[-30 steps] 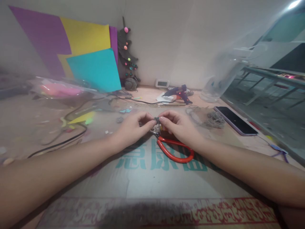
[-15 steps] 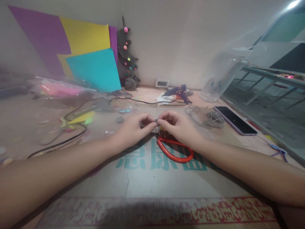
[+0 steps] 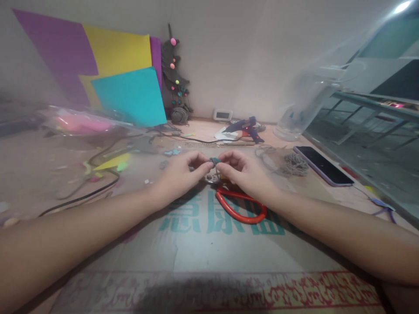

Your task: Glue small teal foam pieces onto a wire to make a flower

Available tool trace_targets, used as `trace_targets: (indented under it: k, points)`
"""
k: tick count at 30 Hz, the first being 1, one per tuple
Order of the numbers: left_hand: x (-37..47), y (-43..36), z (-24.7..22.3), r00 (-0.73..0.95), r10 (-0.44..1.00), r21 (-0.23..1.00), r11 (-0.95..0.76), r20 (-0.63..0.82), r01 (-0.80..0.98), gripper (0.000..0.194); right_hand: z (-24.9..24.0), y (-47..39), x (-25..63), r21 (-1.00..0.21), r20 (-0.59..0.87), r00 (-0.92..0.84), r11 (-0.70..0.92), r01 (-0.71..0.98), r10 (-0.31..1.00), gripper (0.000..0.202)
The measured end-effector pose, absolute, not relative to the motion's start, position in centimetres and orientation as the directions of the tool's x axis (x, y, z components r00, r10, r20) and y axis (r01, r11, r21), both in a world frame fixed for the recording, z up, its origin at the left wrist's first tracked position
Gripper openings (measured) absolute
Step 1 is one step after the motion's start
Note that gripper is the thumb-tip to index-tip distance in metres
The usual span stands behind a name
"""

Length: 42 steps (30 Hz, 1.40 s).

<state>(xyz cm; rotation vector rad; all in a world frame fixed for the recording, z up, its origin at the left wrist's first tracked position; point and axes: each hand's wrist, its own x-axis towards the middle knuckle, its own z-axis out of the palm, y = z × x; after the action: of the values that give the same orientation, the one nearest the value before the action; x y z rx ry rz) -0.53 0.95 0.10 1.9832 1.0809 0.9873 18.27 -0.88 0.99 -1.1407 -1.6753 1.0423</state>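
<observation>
My left hand (image 3: 185, 173) and my right hand (image 3: 245, 174) meet over the middle of the cardboard. Both pinch a small teal piece with grey cord (image 3: 215, 161) around or against it; its exact form is too small to make out. A strand of the cord hangs below the fingertips. Right under my hands lie scissors with red handles (image 3: 240, 216), their blades partly hidden by my fingers. To the right of my right hand rests a loose bundle of grey cord (image 3: 294, 165). Some small blue scraps (image 3: 172, 152) lie behind my left hand.
Printed cardboard (image 3: 209, 257) covers the tabletop. Towards the wall are a glue gun (image 3: 244, 126), a small digital display (image 3: 222, 114) and a clear plastic jug (image 3: 291, 117). A phone (image 3: 322, 165) lies at right. A black cable (image 3: 81, 198) and coloured sheets (image 3: 131, 98) are at left.
My fingertips have risen slightly and tilted, so the teal piece between them now shows along with the grey cord. Both hands still pinch together; the scissors have stayed put.
</observation>
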Motion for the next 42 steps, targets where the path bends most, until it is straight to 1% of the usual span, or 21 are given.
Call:
trace_targets:
  k: [7, 13, 18, 23, 28, 31, 35, 37, 42]
  points:
    - [-0.51, 0.69, 0.44, 0.315, 0.89, 0.824, -0.434, 0.329, 0.364, 0.02, 0.91, -0.89, 18.45, -0.877, 0.143, -0.295, 0.259, 0.404, 0.945, 0.024]
    - [-0.33, 0.76, 0.62, 0.288, 0.907, 0.826, -0.404, 0.306, 0.393, 0.02, 1.02, -1.0, 18.46, -0.913, 0.16, -0.26, 0.243, 0.326, 0.952, 0.024]
    - [-0.4, 0.85, 0.41, 0.323, 0.902, 0.808, -0.41, 0.288, 0.424, 0.021, 1.18, -1.33, 18.51, -0.932, 0.173, -0.249, 0.241, 0.272, 0.953, 0.023]
    - [-0.37, 0.77, 0.46, 0.335, 0.905, 0.815, -0.394, 0.262, 0.425, 0.022, 1.26, -1.43, 18.52, -0.932, 0.177, -0.254, 0.245, 0.269, 0.951, 0.024]
    - [-0.49, 1.05, 0.08, 0.355, 0.882, 0.796, -0.444, 0.309, 0.411, 0.021, 1.33, -1.38, 18.5, -0.917, 0.175, -0.295, 0.264, 0.298, 0.94, 0.031]
    - [-0.54, 1.07, -0.12, 0.344, 0.884, 0.806, -0.442, 0.317, 0.393, 0.02, 1.1, -1.23, 18.55, -0.914, 0.209, -0.242, 0.277, 0.297, 0.948, 0.035]
    - [-0.56, 0.84, 0.02, 0.335, 0.889, 0.826, -0.428, 0.311, 0.367, 0.02, 0.67, -0.91, 18.62, -0.925, 0.281, -0.186, 0.317, 0.211, 0.942, 0.026]
    - [-0.58, 0.75, 0.17, 0.341, 0.884, 0.82, -0.438, 0.32, 0.368, 0.02, 0.64, -0.85, 18.62, -0.927, 0.27, -0.196, 0.31, 0.213, 0.943, 0.026]
    - [-0.55, 0.74, 0.39, 0.362, 0.877, 0.799, -0.452, 0.317, 0.396, 0.021, 0.96, -1.04, 18.52, -0.925, 0.198, -0.226, 0.258, 0.28, 0.954, 0.024]
